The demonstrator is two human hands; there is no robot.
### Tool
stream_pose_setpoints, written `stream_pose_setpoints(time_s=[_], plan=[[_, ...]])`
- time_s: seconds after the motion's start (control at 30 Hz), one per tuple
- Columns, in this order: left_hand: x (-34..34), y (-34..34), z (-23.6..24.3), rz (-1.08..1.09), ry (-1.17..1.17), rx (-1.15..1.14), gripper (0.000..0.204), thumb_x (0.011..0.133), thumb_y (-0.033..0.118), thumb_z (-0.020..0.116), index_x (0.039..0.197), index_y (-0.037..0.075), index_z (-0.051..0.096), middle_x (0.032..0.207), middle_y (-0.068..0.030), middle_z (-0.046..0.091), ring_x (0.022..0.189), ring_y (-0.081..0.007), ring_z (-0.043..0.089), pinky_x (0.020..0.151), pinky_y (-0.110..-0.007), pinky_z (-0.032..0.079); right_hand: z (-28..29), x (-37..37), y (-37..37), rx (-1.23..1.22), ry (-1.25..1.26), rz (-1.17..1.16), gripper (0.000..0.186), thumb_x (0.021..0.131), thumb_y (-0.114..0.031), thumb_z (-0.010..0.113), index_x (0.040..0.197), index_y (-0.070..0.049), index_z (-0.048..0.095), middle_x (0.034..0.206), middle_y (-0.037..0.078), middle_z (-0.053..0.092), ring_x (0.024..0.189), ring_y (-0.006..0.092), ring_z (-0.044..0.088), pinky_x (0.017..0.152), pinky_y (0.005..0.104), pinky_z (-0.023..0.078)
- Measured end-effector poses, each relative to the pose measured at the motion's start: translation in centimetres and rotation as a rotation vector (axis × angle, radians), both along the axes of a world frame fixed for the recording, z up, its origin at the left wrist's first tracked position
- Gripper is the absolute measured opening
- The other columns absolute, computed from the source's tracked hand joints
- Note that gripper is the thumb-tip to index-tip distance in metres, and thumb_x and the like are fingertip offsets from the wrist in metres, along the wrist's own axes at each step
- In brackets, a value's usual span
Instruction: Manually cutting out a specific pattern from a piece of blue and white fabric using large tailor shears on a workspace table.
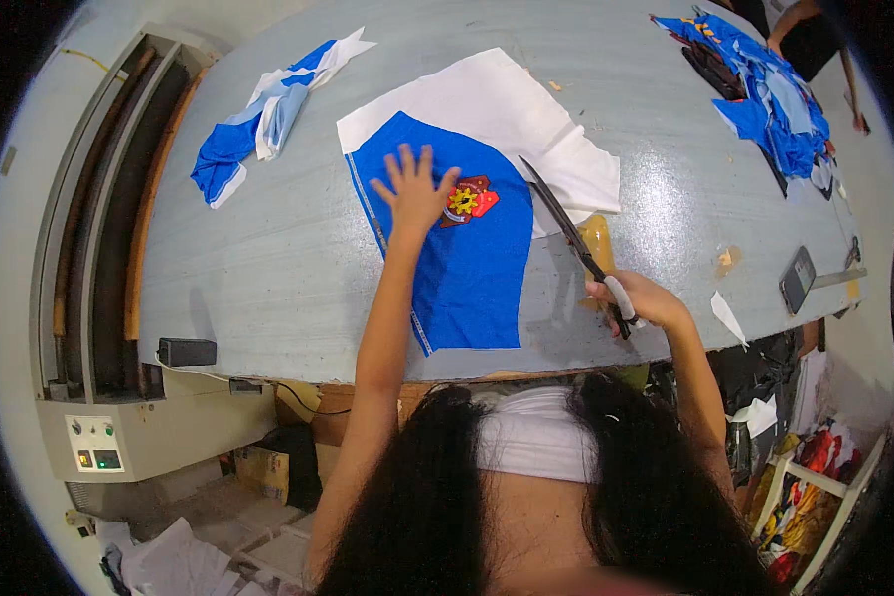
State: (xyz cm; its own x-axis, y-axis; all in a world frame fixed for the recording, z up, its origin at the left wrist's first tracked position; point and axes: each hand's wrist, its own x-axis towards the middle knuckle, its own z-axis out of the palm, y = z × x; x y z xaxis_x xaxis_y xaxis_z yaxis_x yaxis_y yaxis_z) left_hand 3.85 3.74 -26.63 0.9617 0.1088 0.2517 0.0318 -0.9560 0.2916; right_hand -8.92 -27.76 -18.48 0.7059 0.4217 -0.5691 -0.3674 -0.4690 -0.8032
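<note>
Past long black hair (pixel 412 497), our splayed left hand (pixel 416 199) seemingly steadies blue crested cloth (pixel 477 283); our right hand (pixel 650 298) grasps long black metal scissors (pixel 571 230), likely needing aligning next.

Free lane on grey tabletop (pixel 258 268) between blue fabric panel (pixel 472 283) and black box (pixel 188 352) at left near edge. Right of panel, scissors (pixel 572 230) and yellow object (pixel 599 240) obstruct; fabric pile (pixel 780 104) blocks far right corner.

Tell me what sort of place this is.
Likely a garment workshop: the right hand holds long-bladed scissors near a blue fabric panel, and a heap of blue fabric lies at the far right of the large worktable.
</note>
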Motion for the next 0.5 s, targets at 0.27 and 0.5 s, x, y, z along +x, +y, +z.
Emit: stream_pose_setpoints(time_s=[0.27, 0.5], plan=[[-1.5, -5.3, 0.1, -0.346, -0.003, 0.025, 0.069, 0.076, 0.061, 0.05, 0.132, 0.021, 0.04, 0.141, -0.0131, 0.026, 0.132, -0.0328, 0.016, 0.1, -0.062, 0.007, 0.1, -0.5, -0.3, -0.014, 0.028, -0.007, 0.05, 0.078, -0.05, 0.06, 0.082, -0.001, 0.051, 0.059, 0.001, 0.049, 0.05, 0.0119, 0.056, 0.045, 0.025, 0.044], [-1.8, -5.0, -0.2, -0.37, 0.021, 0.062, 0.078, 0.07, 0.07, 0.047, 0.132, 0.024, 0.039, 0.142, -0.0111, 0.025, 0.132, -0.0333, 0.015, 0.097, -0.067, 0.003, 0.1, -0.7, -0.6, -0.084, 0.074, 0.118, 0.043, 0.083, -0.039, 0.059, 0.096, 0.001, 0.049, 0.066, 0.002, 0.05, 0.051, 0.0124, 0.056, 0.045, 0.0249, 0.044]])
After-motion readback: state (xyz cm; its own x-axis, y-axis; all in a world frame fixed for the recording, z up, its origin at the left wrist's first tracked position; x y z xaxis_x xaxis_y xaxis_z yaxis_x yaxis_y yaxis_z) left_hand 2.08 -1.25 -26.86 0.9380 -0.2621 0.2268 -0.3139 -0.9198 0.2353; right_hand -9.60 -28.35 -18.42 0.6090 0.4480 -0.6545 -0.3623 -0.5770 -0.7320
